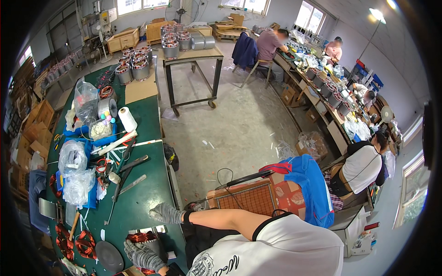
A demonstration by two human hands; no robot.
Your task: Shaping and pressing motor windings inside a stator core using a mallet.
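While one left hand (145,255) lies against one wound metal core (159,249) near the front edge of the green counter (142,200) in the head view, the one right hand (166,214) is held just above and beyond it, its fingers loosely extended and free. Both wear grey knit gloves. Whether the left fingers are clamped on the core or merely touching it, I cannot tell.

Left of the core are one black disc (109,256), two loose copper coils (86,244) and one wooden handle (74,224). Farther up stand two blue trays (93,201) under clear plastic bags, and one white thread cone (128,120). More wound cores (140,71) crowd the far end, too overlapped to count surely; a wheeled counter (193,54) carries others, beside two grey cylinders (203,43) on their sides.

Four other people sit or stand at the right. The wearer's white shirt (281,248) bears two printed elements: a round crest and dark script.
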